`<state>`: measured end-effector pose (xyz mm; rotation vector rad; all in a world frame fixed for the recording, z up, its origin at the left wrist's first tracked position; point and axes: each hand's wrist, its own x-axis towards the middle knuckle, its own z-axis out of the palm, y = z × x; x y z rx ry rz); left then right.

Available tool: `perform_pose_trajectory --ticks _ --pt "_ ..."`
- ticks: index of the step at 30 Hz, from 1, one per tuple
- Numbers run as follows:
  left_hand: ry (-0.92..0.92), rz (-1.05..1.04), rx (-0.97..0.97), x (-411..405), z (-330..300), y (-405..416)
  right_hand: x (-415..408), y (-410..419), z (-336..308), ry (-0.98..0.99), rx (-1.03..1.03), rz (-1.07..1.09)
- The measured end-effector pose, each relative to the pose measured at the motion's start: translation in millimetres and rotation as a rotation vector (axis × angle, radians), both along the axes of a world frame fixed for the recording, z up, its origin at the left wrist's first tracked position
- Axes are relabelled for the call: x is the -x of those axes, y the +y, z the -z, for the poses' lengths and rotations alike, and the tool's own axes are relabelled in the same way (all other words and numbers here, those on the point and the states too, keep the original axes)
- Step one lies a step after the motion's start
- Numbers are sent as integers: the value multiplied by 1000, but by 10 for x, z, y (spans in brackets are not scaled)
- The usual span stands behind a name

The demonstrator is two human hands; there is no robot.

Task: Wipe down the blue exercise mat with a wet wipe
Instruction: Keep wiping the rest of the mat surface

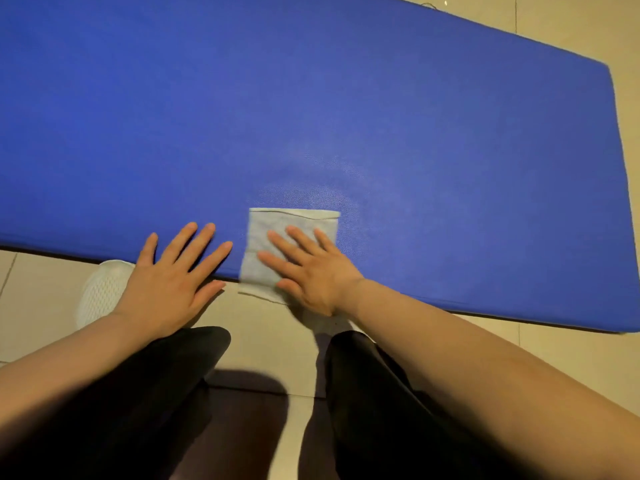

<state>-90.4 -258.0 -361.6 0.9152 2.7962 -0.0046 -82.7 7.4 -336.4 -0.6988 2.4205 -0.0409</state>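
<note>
The blue exercise mat (311, 109) is lying flat on the floor, running across the view from the left edge to the far right, its surface finely pebbled and catching a dull sheen just above the wipe. The wet wipe (273, 237) is sitting on the mat's near edge — a pale, folded rectangle, its lower end hanging over the edge onto the floor. The right hand (308, 268) is pressing flat on the wipe with fingers straight and slightly spread, covering its lower right part. The left hand (173, 278) is resting palm down just beside the wipe, fingers spread, fingertips on the mat and the heel of the hand over the floor.

The floor (571, 358) is showing as large beige tiles with thin grout lines, both in front of the mat and beyond its far corner. A white mesh shoe (104, 289) is lying near the mat's edge, partly under the left wrist. Dark trousers (374, 410) are filling the lower part of the view.

The mat's left end is being cut off by the frame, and the right hand and wipe are looking slightly blurred.
</note>
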Motion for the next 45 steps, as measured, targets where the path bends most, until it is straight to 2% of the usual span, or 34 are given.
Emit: perform_pose_trajectory --ticks 4,7,10,12,14,17,20,22,25,30,33,36,38,45 --pt "-24 119 -10 -3 42 -46 -421 952 14 -2 -90 474" --pt "-67 109 -18 6 17 -52 -730 1658 -45 -36 -275 612" --pt "-76 106 -38 3 -22 -16 -829 1712 19 -67 -357 776" --pt "-80 81 -46 -13 -52 12 -732 1472 120 -79 -315 762" --pt "-82 60 -49 -26 -77 42 -633 1144 252 -39 -225 585" --pt "-71 35 -42 -29 -101 80 -464 427 18 -107 2 433" --pt "-67 29 -32 -43 -104 91 -402 300 -38 -81 136 339" --pt "-71 36 -34 -43 -100 78 -530 599 14 -64 161 415" --pt "-92 41 -39 -32 -87 56 -851 1128 -46 -43 138 684" --pt "-114 31 -45 -23 -61 25 -1241 1803 -106 13 -99 876" --pt "-118 24 -44 -23 -59 20 -1170 1732 43 -47 -200 956" --pt "-105 28 -42 -36 -41 33 -883 1273 36 -33 -71 866" --pt "-91 21 -50 -32 -39 39 -665 920 -33 -20 7 709" --pt "-68 35 -87 -89 -53 68 -129 -204 -114 -144 82 102"
